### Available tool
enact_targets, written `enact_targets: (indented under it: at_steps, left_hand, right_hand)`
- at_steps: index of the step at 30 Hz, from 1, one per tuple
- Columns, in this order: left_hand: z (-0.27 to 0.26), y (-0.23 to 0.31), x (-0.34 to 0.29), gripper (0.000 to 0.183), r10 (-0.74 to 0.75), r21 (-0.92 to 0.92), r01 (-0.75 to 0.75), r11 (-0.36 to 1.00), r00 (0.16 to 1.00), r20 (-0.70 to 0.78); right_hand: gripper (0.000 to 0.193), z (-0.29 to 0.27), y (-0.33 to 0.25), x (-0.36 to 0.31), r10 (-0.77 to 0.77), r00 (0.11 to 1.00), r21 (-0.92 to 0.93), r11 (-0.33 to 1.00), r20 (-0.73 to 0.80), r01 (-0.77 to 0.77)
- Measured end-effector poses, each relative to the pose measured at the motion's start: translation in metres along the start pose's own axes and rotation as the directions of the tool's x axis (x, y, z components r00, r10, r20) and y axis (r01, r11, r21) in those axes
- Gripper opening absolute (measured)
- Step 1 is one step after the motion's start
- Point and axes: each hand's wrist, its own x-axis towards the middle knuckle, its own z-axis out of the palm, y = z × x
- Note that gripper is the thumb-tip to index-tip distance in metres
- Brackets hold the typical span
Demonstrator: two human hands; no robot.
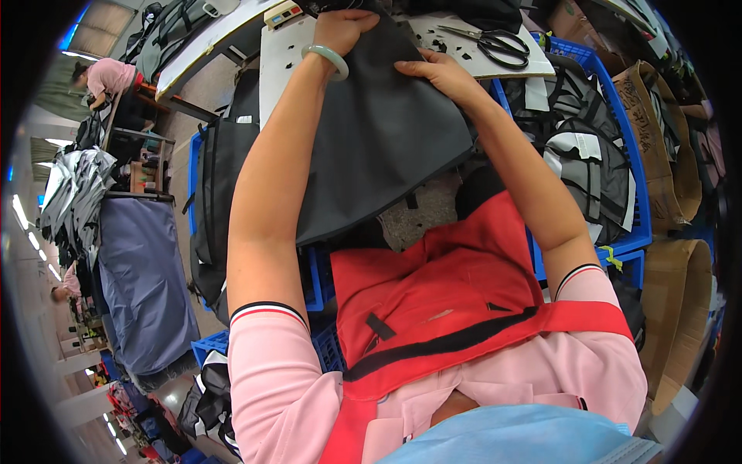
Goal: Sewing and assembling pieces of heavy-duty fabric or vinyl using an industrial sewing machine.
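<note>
A large dark grey fabric panel (371, 139) hangs over the front edge of the white worktable (287, 58) and down toward my lap. My left hand (344, 31), with a pale green bangle on its wrist, is closed on the panel's upper part. Farther right, my right hand (442, 73) grips the panel's right edge, thumb on top and the other fingers partly hidden behind it. Black-handled scissors (498, 48) lie on the table just beyond my right hand. Small black scraps are scattered around them.
Blue crates stand at both sides; the right crate (630, 155) holds grey and black bag pieces (576, 147). Cardboard boxes (657, 131) are farther right. At left, a blue-grey cloth (147, 271) hangs beside stacked pieces (77, 193). A person in pink (110, 77) bends over a far-left bench.
</note>
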Motion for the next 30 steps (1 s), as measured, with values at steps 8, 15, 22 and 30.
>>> enact_targets:
  at_steps: [8, 15, 22, 30]
  left_hand:
    - [-0.031, -0.026, -0.1, 0.039, -0.024, 0.318, -0.066, 0.946, 0.962, 0.27]
    - [-0.125, -0.166, -0.264, 0.043, -0.391, 0.651, 0.386, 0.653, 0.909, -0.147]
    - [-0.135, -0.136, -0.264, 0.037, -0.472, 0.752, 0.281, 0.596, 0.88, 0.045]
    - [-0.114, 0.01, -0.251, 0.044, -0.412, 0.362, 0.285, 0.887, 0.842, 0.347]
  right_hand:
    - [0.045, -0.031, 0.038, -0.076, 0.005, 0.996, -0.018, 1.0, 0.086, -0.004]
    - [0.043, -0.105, 0.152, -0.133, 0.288, 0.945, 0.104, 0.956, -0.155, -0.274]
    - [0.042, -0.074, 0.133, -0.102, -0.653, 0.739, -0.965, 0.263, -0.166, 0.016]
    - [0.03, 0.134, 0.059, -0.163, -0.337, 0.855, -0.564, 0.646, 0.395, 0.515]
